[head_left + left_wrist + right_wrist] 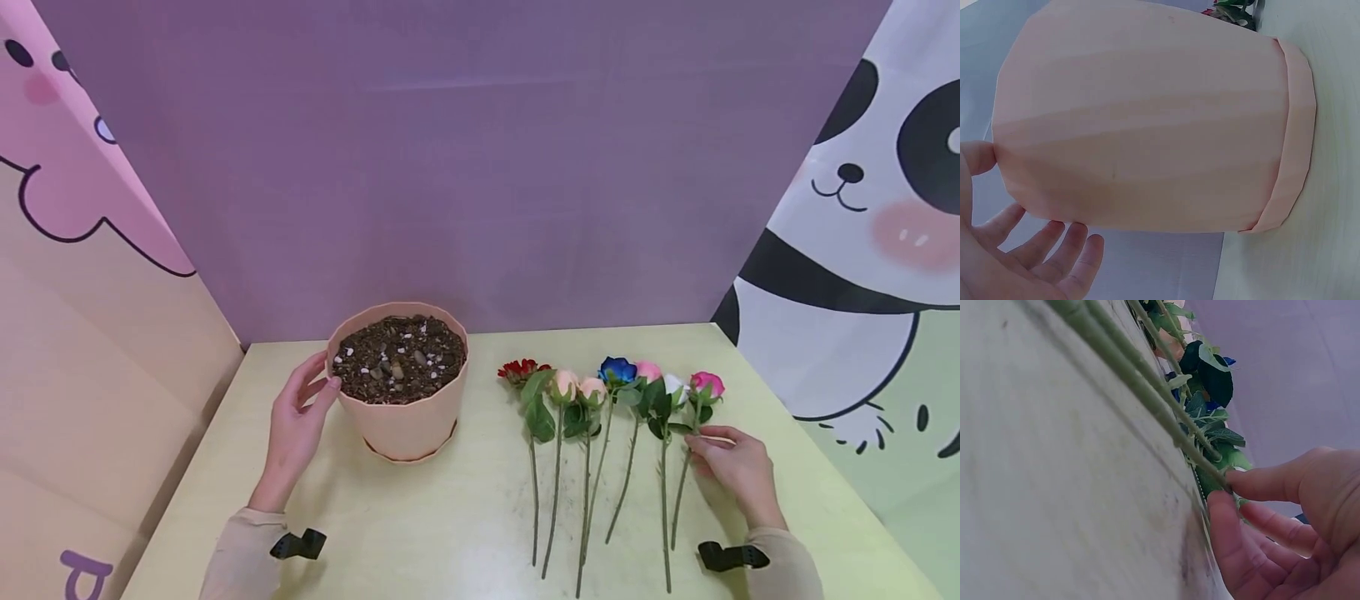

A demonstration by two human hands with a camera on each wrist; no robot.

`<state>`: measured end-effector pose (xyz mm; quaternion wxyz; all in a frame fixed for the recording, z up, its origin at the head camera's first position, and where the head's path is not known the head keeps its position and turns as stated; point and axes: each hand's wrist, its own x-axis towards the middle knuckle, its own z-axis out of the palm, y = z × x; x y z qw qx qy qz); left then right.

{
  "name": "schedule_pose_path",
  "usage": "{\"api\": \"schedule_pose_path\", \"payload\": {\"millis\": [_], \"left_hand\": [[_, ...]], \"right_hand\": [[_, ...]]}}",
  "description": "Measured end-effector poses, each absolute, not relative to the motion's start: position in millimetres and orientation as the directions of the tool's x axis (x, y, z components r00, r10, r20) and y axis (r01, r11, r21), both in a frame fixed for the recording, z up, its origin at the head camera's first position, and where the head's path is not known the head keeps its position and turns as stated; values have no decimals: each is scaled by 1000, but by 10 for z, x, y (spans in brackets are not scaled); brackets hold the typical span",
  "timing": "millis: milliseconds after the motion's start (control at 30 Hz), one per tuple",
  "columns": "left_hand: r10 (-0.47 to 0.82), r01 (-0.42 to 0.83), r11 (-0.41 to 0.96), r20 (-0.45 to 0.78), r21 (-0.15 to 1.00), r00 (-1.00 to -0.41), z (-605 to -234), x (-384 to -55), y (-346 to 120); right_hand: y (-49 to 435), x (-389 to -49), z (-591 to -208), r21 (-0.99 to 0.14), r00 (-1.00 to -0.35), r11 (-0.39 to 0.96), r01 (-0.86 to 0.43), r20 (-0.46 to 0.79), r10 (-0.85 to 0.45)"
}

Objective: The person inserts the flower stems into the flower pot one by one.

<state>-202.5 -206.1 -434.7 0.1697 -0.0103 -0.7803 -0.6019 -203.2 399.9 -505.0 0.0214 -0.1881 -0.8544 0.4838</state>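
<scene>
In the head view my left hand (300, 417) touches the left side of a pale pink flowerpot (408, 425) filled with dark soil. Its thumb meets the rim and its fingers (1079, 250) lie lightly spread along the pot wall, as the left wrist view shows. On the right, my right hand (738, 471) pinches the stem of a hot-pink artificial rose (707, 384) between thumb and index finger, just under the bloom. The right wrist view shows that stem (1179, 434) close above the tabletop, the bloom itself hidden there.
Left of the held rose lie a white rose (676, 389), a light pink flower (648, 372), a blue rose (617, 371), two peach roses (564, 386) and a red flower (522, 372). The pale table (450, 533) meets a purple backdrop (487, 208) behind.
</scene>
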Motion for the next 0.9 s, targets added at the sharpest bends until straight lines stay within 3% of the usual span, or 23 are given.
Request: {"api": "schedule_pose_path", "payload": {"millis": [300,900], "left_hand": [[-116,226,297,270,928,-956,-4339,-2045,-2068],[-28,244,316,266,917,-963,-4410,-2070,-2086]], "right_hand": [[4000,-2032,-5050,-880,-920,367,301,-167,353],[4031,-2015,-4885,-949,-932,255,187,-89,353]]}}
